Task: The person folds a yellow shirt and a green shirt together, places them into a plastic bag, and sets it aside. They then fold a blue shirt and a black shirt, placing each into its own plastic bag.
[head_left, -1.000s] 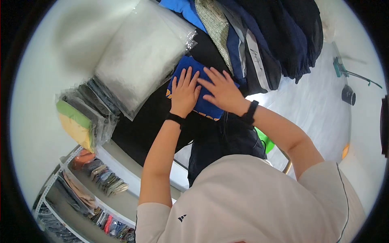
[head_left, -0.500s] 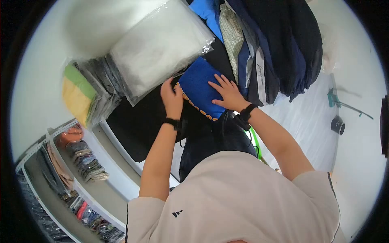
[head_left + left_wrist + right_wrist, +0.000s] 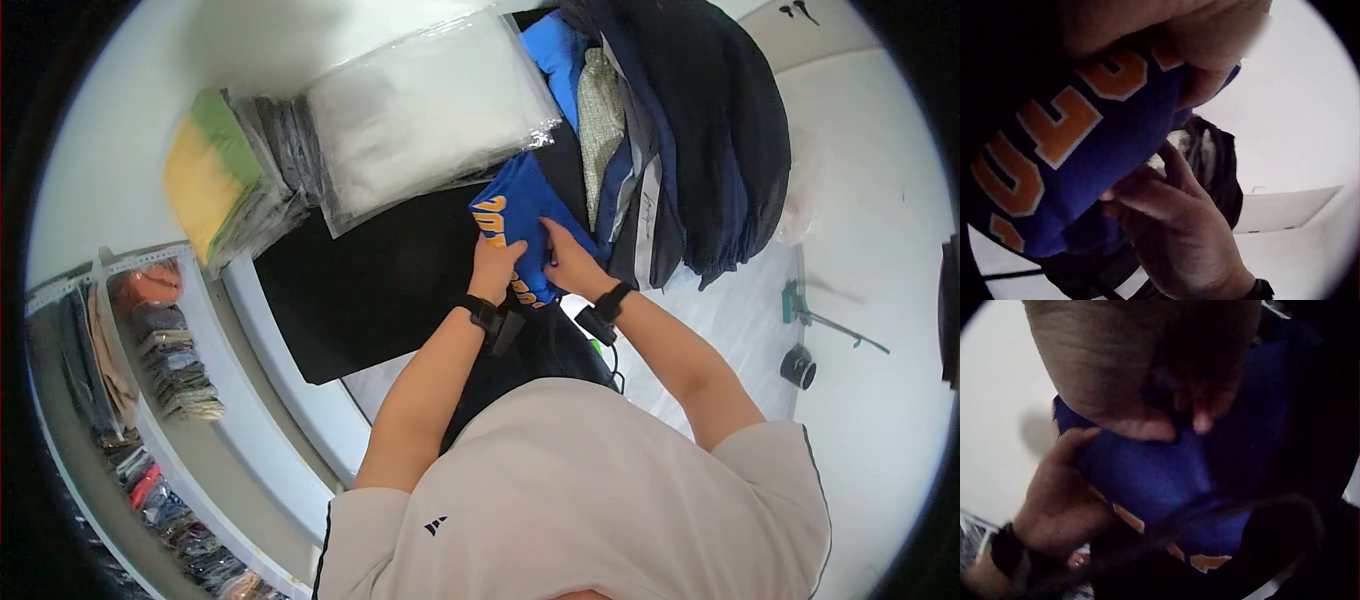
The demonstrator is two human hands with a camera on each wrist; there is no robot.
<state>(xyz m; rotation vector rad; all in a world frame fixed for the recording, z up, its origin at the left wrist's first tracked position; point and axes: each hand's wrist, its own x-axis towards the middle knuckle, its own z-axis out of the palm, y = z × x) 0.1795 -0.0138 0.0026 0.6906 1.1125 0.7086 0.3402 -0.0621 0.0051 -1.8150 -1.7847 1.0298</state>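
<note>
A folded blue garment with orange, white-edged lettering is lifted at its near edge over the black table top. My left hand grips its lettered left side, thumb on top. On the right side, my right hand pinches the blue cloth between thumb and fingers. In the left wrist view the lettering runs across the curved fabric, with the right hand below it. The right wrist view has the right thumb and fingertips close together on the cloth.
A stack of clear plastic bags lies beyond the garment. Bagged clothes stand to its left, and dark clothes are heaped at the right. Shelves of packed garments are at lower left.
Both hands first lay flat on the blue garment. The left hand then moved to its lettered edge, and now both hands grasp the cloth and raise it, turning more lettering into view.
</note>
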